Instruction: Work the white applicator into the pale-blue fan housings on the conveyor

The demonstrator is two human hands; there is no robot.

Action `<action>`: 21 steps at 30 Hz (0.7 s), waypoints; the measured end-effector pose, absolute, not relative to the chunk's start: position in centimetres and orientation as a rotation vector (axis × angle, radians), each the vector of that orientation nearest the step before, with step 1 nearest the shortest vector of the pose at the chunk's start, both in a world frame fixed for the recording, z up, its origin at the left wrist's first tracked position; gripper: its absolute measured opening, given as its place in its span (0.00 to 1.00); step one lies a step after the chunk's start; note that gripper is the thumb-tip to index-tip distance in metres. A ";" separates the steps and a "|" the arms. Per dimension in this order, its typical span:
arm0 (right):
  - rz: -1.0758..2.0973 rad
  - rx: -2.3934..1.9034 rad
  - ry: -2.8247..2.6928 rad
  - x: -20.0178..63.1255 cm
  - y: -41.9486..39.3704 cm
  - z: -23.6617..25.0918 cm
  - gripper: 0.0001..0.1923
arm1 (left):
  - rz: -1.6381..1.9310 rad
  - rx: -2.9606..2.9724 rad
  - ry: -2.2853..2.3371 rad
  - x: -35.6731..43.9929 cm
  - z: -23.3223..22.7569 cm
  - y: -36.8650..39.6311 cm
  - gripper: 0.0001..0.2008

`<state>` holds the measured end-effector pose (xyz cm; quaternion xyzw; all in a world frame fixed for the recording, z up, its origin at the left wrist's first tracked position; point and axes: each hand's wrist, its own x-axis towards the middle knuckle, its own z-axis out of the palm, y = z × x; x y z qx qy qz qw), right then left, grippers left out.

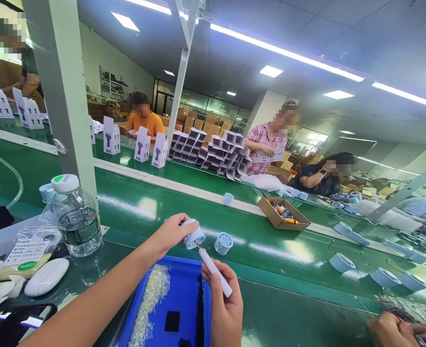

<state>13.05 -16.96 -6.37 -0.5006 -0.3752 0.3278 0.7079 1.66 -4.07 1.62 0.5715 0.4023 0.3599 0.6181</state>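
Our left hand [170, 234] pinches a pale-blue cylindrical plastic housing [195, 237] near the far edge of a blue plastic tray [186, 289]; our right hand [224, 300] grips a slim white elongated piece [215, 271], its far tip just beside the housing.

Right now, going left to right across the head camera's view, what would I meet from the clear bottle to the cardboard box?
Clear bottle → left hand, gripping a light-blue round part → right hand, holding a white stick-like part → open cardboard box.
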 end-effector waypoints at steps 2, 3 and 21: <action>0.721 -1.114 -0.836 13.0 -17.0 -6.3 0.16 | 0.837 1.338 0.939 1.7 1.7 -4.2 0.18; 0.716 -1.115 -0.837 13.0 -17.0 -6.3 0.16 | 0.841 1.337 0.939 1.8 1.8 -4.2 0.18; 0.682 -1.095 -0.717 12.4 -16.9 -5.6 0.16 | 0.840 1.265 0.925 2.1 1.7 -4.8 0.18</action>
